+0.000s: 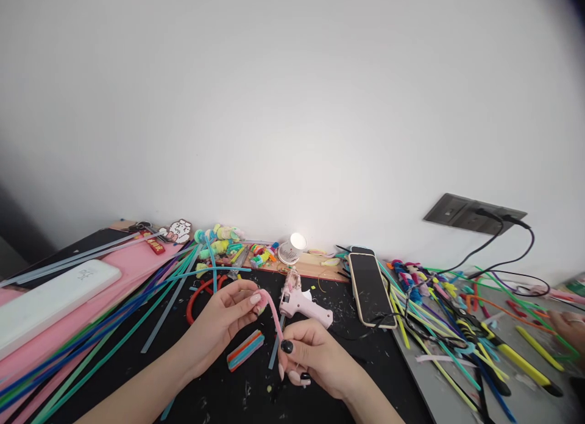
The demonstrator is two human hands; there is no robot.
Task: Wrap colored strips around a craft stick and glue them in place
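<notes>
In the head view, the left hand, at lower centre, pinches one end of a pink pipe cleaner between thumb and fingers. The pipe cleaner arches over to the right hand, whose thumb and curled fingers grip its lower end. It is thus held above the black work mat.

Just above the right hand lies a pink glue gun, its handle towards the right and very near the knuckles. Between the hands, lower down, is a striped multicoloured bundle. Red handles lie partly hidden behind the left hand.

A white cup sits against the wall at centre, with a pale-framed phone to its right. Long blue and green pipe cleaners sweep across the lower left, beside a white rounded case.

At lower right, yellow-handled pliers lie among tangled stems and black cables below a wall socket. Another person's hand shows at the right edge.
</notes>
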